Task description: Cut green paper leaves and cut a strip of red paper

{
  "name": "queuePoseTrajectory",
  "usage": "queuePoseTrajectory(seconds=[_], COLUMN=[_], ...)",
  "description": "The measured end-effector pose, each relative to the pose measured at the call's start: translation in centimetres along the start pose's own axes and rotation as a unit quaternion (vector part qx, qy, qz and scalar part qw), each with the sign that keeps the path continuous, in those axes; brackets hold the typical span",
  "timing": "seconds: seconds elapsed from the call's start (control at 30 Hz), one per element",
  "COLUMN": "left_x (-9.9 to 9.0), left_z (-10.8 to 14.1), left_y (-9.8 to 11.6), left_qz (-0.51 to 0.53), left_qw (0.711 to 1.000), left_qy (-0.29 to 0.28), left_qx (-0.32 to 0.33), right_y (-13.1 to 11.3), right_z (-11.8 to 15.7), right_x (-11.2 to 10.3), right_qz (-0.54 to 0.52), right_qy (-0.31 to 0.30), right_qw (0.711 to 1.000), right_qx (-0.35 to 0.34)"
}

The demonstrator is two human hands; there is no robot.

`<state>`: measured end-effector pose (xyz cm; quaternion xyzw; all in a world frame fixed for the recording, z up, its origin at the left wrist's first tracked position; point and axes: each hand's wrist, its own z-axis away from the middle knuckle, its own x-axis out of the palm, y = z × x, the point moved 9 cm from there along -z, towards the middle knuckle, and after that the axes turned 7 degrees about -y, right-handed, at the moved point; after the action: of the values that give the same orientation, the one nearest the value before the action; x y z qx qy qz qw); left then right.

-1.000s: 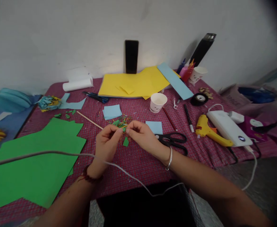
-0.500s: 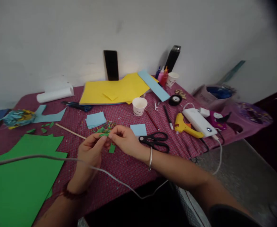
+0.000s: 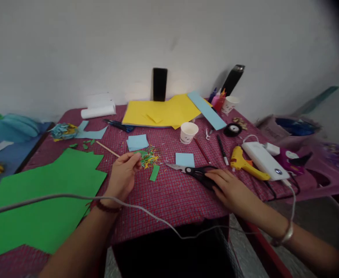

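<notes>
My left hand (image 3: 122, 173) is closed, pinching a small green paper piece (image 3: 141, 153) between thumb and fingertips above a heap of thin paper shreds (image 3: 151, 157). My right hand (image 3: 230, 189) has its fingers over the handles of the black scissors (image 3: 197, 173), which lie on the table with their blades pointing left. Part of the handles is hidden under the fingers. Between the hands lies a green paper strip (image 3: 155, 173). Just behind the scissors is a light blue paper square (image 3: 184, 159). A thin wooden stick (image 3: 107, 148) runs towards my left hand.
Large green sheets (image 3: 50, 185) cover the left side. A paper cup (image 3: 188, 132), pencil (image 3: 202, 150), marker (image 3: 222, 150), yellow glue gun (image 3: 246, 164) and white power bank (image 3: 265, 160) stand or lie behind and right. A grey cable (image 3: 146, 210) crosses in front of the table.
My right hand has left the green paper and moved right onto the scissors. My left hand still holds the green piece. The view has shifted left.
</notes>
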<state>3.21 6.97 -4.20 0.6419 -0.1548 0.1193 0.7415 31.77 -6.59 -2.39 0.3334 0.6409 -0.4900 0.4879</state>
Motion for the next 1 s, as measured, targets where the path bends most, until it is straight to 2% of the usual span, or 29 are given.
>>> queuePoseTrajectory(seconds=[0.13,0.3,0.4,0.47,0.6,0.7,0.83,1.0], left_x=[0.2,0.1,0.1,0.4,1.2,1.6,1.4,0.9], left_z=[0.2,0.3,0.5,0.8,1.5,1.9,1.8,1.5], left_y=[-0.1,0.1,0.5,0.8,1.4,1.5,1.8,2.5], left_qz=[0.013,0.03,0.034,0.036,0.035,0.032,0.037,0.055], left_qw=[1.0,0.999,0.999,0.999,0.999,0.998,0.998,0.997], left_qy=[-0.001,-0.009,-0.015,-0.02,-0.033,-0.043,-0.05,-0.047], left_qx=[-0.01,-0.009,-0.007,-0.009,-0.014,-0.02,-0.015,0.006], right_y=[0.1,0.1,0.6,0.9,-0.2,-3.3,-7.8,-9.2], right_z=[-0.2,-2.4,-2.6,-2.5,-2.7,-4.0,-6.1,-7.9], right_x=[0.9,0.1,-1.2,-2.1,-2.5,-1.1,0.4,1.4], right_qz=[0.052,0.08,0.021,-0.089,-0.312,-0.417,-0.502,-0.577], right_qy=[-0.021,-0.068,-0.065,-0.056,-0.046,-0.094,-0.168,-0.173], right_qw=[0.998,0.994,0.998,0.993,0.945,0.902,0.848,0.798], right_qx=[-0.006,-0.008,0.018,0.048,0.089,0.058,-0.023,-0.011])
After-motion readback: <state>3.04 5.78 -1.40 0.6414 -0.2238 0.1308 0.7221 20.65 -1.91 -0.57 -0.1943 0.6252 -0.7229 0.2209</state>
